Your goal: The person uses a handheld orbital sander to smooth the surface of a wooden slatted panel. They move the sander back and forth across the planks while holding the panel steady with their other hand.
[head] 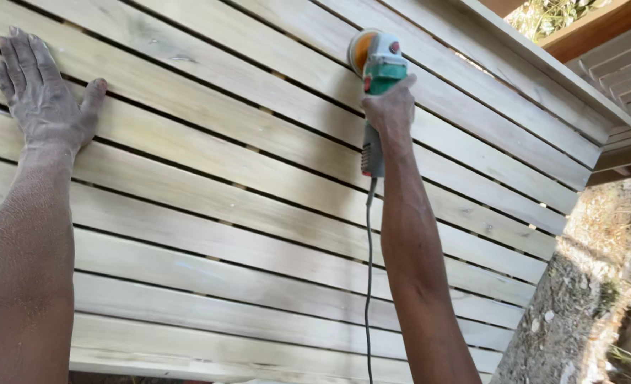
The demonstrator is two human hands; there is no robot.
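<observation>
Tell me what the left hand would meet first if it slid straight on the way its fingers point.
Only more slats: the left hand lies flat, fingers aimed up-left, and that way looks free to the picture's edge.

Green corded sander pressed against pale slats.

Both arms are reaching up, dust coating the skin. The left hand is pressing flat, fingers spread, thumb out wide. The right hand is clenching tight, wrist straight, forearm extending upward.
</observation>
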